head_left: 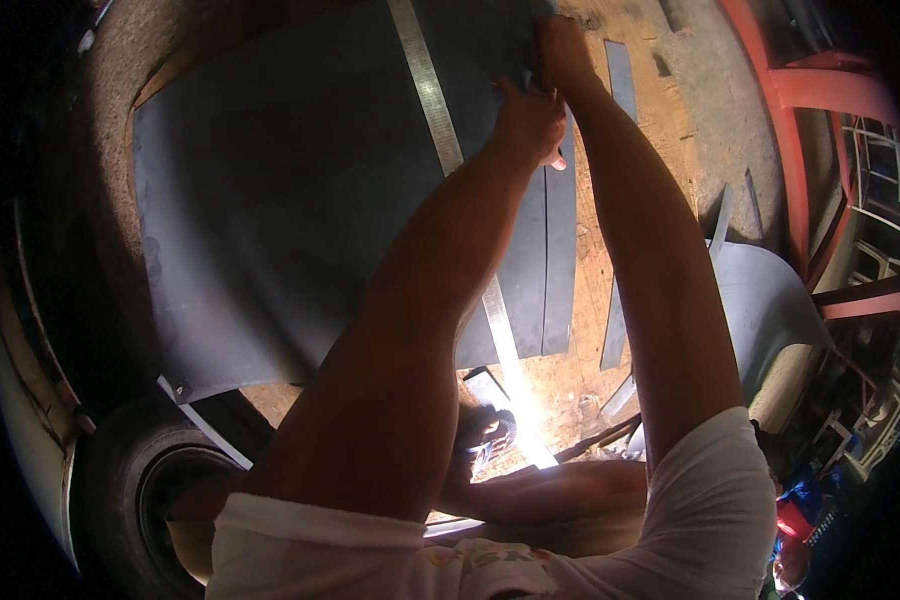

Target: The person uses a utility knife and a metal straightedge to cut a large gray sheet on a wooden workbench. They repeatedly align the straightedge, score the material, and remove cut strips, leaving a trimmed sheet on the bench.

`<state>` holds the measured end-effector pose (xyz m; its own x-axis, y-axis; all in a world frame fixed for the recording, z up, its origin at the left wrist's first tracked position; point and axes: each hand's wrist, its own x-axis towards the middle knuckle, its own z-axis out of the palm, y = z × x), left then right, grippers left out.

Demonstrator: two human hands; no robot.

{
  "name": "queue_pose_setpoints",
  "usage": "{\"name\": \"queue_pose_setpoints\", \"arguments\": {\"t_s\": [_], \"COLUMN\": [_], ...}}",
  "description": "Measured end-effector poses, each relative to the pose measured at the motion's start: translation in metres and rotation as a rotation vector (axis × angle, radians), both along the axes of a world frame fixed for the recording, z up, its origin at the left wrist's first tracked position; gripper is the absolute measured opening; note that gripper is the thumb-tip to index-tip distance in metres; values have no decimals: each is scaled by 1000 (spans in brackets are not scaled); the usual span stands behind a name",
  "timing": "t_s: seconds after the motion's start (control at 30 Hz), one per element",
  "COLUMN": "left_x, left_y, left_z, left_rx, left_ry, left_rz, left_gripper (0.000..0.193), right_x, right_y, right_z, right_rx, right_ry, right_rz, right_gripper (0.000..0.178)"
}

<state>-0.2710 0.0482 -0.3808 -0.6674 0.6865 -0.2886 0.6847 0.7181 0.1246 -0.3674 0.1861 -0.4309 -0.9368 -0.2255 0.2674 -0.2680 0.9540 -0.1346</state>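
A large dark grey sheet [270, 210] lies flat in front of me, with a thin straight line running along its right side that marks off a narrow strip [560, 265]. My left hand [530, 125] rests on the sheet near its far right edge, thumb and fingers apart. Just beyond it, my right hand [565, 55] is closed at that same edge; whatever is in its grip is dark and hidden by the fingers. A long metal ruler [432, 95] crosses the sheet and passes under my left forearm.
Beneath the sheet is a wooden board [590, 300], with a narrow grey strip [620, 75] on it. A curved grey sheet [765, 300] lies to the right, near a red metal frame [795, 150]. A tyre [140, 480] sits at lower left. Strong light glares near my legs.
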Motion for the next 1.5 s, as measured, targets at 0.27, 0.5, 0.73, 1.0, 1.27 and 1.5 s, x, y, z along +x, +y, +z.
{"name": "queue_pose_setpoints", "arguments": {"t_s": [0.27, 0.5, 0.73, 1.0, 1.27, 1.5], "left_x": [0, 10, 135, 150, 147, 141], "left_y": [-16, -27, -98, -133, -128, -117], "left_z": [-10, -6, -3, -11, -31, -49], "left_rx": [13, 28, 157, 48, 119, 211], "left_ry": [124, 125, 15, -110, -39, -38], "left_rz": [17, 54, 397, 485, 417, 340], "left_gripper": [124, 117, 119, 116, 115, 113], "right_x": [192, 386, 431, 439, 512, 650], "right_y": [15, -17, -74, 50, 95, -127], "right_z": [121, 64, 21, 83, 106, 32], "right_rx": [-276, -39, -362, -209, 147, -232], "right_ry": [-254, -378, -365, 14, -50, -483], "right_rz": [-145, -368, -771, -607, -848, -810], "right_gripper": [22, 70, 68, 50, 66, 75]}}
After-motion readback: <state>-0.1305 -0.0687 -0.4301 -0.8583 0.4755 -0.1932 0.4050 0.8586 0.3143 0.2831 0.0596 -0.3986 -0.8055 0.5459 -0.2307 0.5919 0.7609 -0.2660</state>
